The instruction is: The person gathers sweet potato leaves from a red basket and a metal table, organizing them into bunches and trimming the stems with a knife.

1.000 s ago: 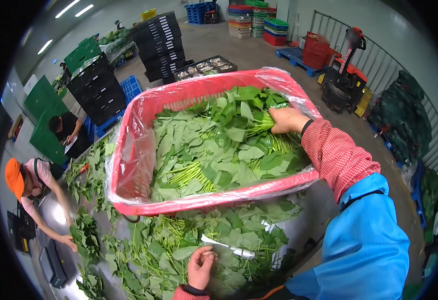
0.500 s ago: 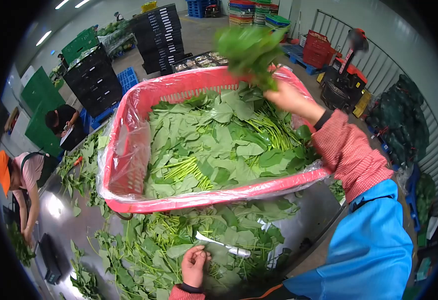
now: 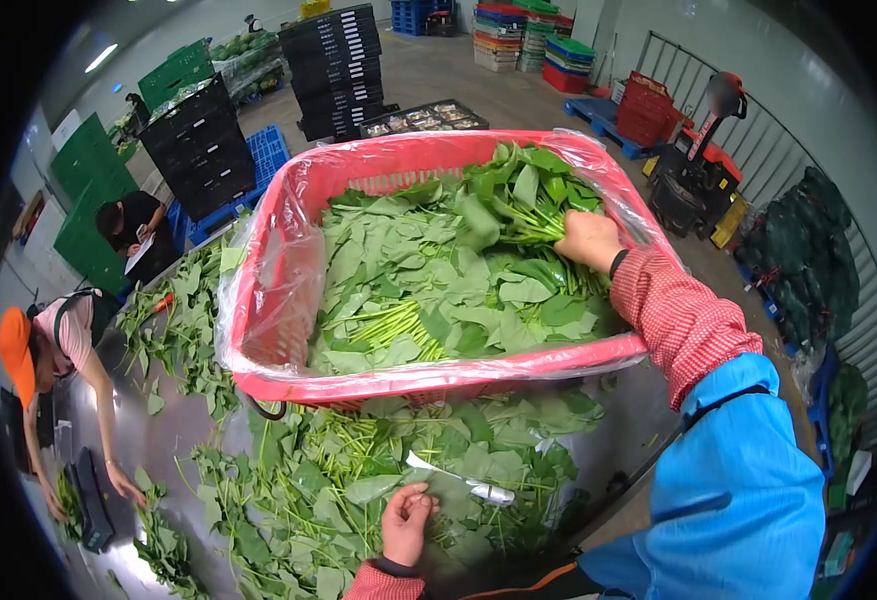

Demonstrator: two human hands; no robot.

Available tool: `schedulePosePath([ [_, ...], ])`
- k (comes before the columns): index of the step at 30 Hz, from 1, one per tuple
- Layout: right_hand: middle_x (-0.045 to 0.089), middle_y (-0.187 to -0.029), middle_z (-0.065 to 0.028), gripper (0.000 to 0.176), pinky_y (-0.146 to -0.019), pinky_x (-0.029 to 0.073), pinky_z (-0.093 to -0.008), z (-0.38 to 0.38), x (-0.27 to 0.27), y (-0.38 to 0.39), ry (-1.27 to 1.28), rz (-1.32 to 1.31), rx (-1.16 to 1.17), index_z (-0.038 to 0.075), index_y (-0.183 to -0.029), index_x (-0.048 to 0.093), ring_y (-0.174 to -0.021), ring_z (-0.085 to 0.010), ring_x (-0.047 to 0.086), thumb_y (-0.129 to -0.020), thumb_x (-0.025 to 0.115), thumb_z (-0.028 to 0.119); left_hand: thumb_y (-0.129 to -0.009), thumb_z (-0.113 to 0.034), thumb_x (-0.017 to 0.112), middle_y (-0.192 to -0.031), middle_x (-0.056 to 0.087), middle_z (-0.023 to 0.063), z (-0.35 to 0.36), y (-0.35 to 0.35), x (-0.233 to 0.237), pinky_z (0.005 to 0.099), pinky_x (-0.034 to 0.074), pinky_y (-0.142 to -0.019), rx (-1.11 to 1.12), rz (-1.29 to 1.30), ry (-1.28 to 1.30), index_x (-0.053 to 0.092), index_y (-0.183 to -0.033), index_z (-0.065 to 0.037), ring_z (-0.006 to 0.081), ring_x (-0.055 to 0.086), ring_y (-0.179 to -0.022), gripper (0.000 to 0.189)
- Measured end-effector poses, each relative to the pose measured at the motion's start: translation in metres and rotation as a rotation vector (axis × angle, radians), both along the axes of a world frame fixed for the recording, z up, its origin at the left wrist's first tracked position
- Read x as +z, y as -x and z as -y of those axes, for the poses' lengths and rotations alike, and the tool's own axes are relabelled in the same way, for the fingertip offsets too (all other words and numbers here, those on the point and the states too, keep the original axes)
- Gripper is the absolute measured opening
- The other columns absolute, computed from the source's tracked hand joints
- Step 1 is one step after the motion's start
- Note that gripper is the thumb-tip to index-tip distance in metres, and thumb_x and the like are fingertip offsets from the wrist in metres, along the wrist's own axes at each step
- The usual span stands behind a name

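A bunch of leafy greens (image 3: 521, 205) with green stems is gripped in my right hand (image 3: 592, 241), low over the right rear part of a red basket (image 3: 438, 384). The basket is lined with clear plastic, and more leafy greens (image 3: 408, 255) lie layered in it. Below the basket's near side, my left hand (image 3: 408, 522) hovers over a loose pile of greens (image 3: 288, 500). Its fingers are curled closed, and whatever they hold, if anything, is hidden. Close to it lies a white strip with a silvery end (image 3: 490, 493).
Across the metal table (image 3: 193, 440), a person in an orange cap (image 3: 16, 345) reaches toward greens beside a black tray (image 3: 91, 500). Another person in black (image 3: 138, 225) holds a paper. Stacked black crates (image 3: 333, 75) and a pallet jack (image 3: 698, 165) stand beyond the basket.
My right hand has lowered the bunch from above the basket's far rim onto the greens inside. The left hand has shifted slightly right. The orange-capped person has spread both arms over the table.
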State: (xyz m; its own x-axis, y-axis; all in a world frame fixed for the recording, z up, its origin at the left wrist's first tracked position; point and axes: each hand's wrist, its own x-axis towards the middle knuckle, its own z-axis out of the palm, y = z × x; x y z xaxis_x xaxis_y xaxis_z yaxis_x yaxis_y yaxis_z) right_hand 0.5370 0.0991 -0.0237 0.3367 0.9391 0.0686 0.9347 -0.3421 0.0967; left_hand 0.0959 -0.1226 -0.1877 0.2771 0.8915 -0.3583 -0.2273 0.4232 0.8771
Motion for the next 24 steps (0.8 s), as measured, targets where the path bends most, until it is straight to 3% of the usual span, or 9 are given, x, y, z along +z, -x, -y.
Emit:
schedulePosePath([
  [1, 0.068, -0.098, -0.0179, 0.036, -0.082, 0.052, -0.0405, -0.001, 0.009, 0.000, 0.023, -0.023, -0.060, 0.003, -0.096, 0.068, -0.094, -0.0323, 0.066, -0.074, 0.063, 0.031, -0.092, -0.002, 0.056, -0.087, 0.065, 0.0056, 0.002, 0.004, -0.002, 0.0248, 0.052, -0.074, 0.024, -0.009, 0.007, 0.057, -0.113, 0.000, 0.0123, 0.062, -0.077, 0.021],
  [5, 0.064, -0.110, -0.0245, 0.051, -0.088, 0.049, -0.0426, -0.006, 0.025, -0.025, -0.032, -0.325, -0.205, -0.002, -0.106, 0.066, -0.103, -0.0372, 0.062, -0.075, 0.061, 0.038, -0.092, -0.003, 0.057, -0.086, 0.066, 0.0063, 0.009, 0.017, -0.008, 0.0250, 0.053, -0.073, 0.093, -0.014, 0.060, 0.057, -0.112, -0.001, 0.0122, 0.062, -0.075, 0.020],
  [8, 0.063, -0.112, -0.0252, 0.054, -0.090, 0.048, -0.0423, -0.010, 0.015, -0.038, -0.032, -0.283, -0.169, -0.004, -0.108, 0.064, -0.105, -0.0371, 0.062, -0.078, 0.061, 0.040, -0.093, -0.004, 0.057, -0.085, 0.066, 0.0063, 0.010, 0.019, -0.012, 0.0247, 0.053, -0.072, 0.114, -0.003, 0.074, 0.057, -0.112, -0.001, 0.0120, 0.062, -0.074, 0.019],
  [10, 0.062, -0.114, -0.0256, 0.059, -0.093, 0.047, -0.0415, -0.005, 0.010, -0.027, 0.098, -0.170, -0.169, -0.006, -0.111, 0.062, -0.106, -0.0384, 0.060, -0.083, 0.059, 0.047, -0.093, -0.004, 0.057, -0.085, 0.066, 0.0063, 0.010, 0.016, -0.010, 0.0246, 0.053, -0.072, 0.112, -0.014, 0.089, 0.057, -0.112, -0.001, 0.0119, 0.062, -0.074, 0.019],
  [16, 0.062, -0.115, -0.0234, 0.059, -0.092, 0.047, -0.0405, 0.009, 0.021, 0.000, 0.403, -0.169, -0.076, -0.004, -0.110, 0.064, -0.106, -0.0370, 0.060, -0.084, 0.059, 0.049, -0.093, -0.005, 0.057, -0.085, 0.066, 0.0065, 0.009, 0.007, -0.013, 0.0247, 0.052, -0.071, 0.096, 0.005, 0.087, 0.057, -0.112, -0.001, 0.0122, 0.062, -0.073, 0.019],
  [21, 0.066, -0.109, -0.0196, 0.052, -0.086, 0.050, -0.0406, 0.015, 0.011, 0.003, 0.444, -0.076, -0.052, -0.001, -0.107, 0.067, -0.101, -0.0313, 0.064, -0.076, 0.069, 0.041, -0.093, -0.005, 0.056, -0.088, 0.065, 0.0043, 0.010, 0.009, -0.021, 0.0220, 0.051, -0.070, 0.081, 0.023, 0.100, 0.056, -0.114, -0.002, 0.0100, 0.061, -0.075, 0.021],
  [24, 0.068, -0.102, -0.0193, 0.044, -0.083, 0.052, -0.0392, 0.015, 0.007, -0.004, 0.305, -0.115, -0.119, 0.000, -0.099, 0.069, -0.097, -0.0305, 0.066, -0.072, 0.067, 0.035, -0.093, -0.006, 0.057, -0.087, 0.064, 0.0040, 0.012, 0.010, -0.034, 0.0225, 0.049, -0.067, 0.063, 0.006, 0.105, 0.056, -0.115, -0.003, 0.0105, 0.058, -0.073, 0.022],
])
